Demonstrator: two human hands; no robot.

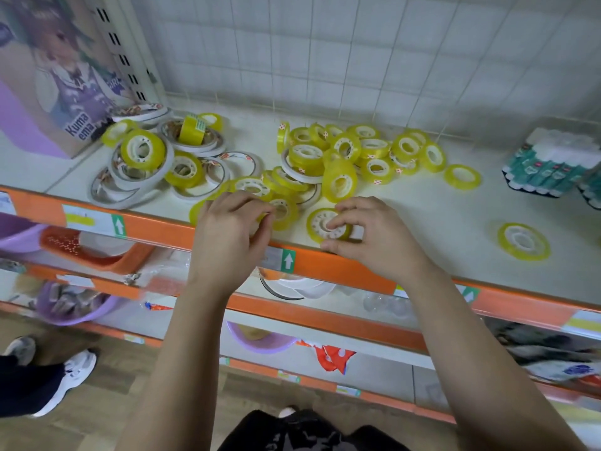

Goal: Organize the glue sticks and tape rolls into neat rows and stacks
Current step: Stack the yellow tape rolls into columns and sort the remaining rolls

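Yellow tape roll (pixel 318 222) flat at shelf (pixel 422 219) front edge; we find right hand (pixel 370 231) curled round it. Left hand (pixel 229 224) pinches second roll (pixel 287 212). Loose rolls (pixel 344 151) heaped behind.

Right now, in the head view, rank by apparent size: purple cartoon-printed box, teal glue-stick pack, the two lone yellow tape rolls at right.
1. Purple cartoon-printed box
2. Teal glue-stick pack
3. Nearer lone yellow tape roll; the farther one looks smaller, but distance may explain that.
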